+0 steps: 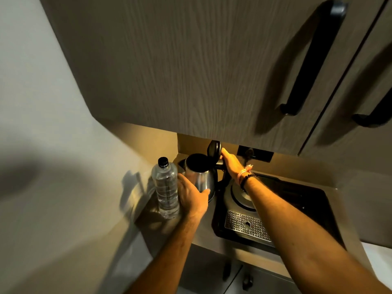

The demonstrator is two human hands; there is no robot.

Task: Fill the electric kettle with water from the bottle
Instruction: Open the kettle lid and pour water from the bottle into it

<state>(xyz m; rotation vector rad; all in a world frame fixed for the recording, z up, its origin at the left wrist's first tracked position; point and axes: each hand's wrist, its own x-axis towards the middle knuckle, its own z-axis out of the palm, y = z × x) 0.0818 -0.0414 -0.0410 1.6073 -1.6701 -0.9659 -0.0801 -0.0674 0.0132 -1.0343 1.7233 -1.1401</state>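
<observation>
A steel electric kettle stands in the back corner of the counter, its black lid flipped up and the mouth open. My left hand is wrapped around the kettle's front wall. My right hand rests on the black handle just behind the raised lid. A clear plastic water bottle with a black cap stands upright and capped just left of the kettle, beside my left hand.
A black tray on the right holds the round kettle base and a perforated metal drip grate. An overhead cabinet with black handles hangs low above the counter. A wall outlet sits behind the tray.
</observation>
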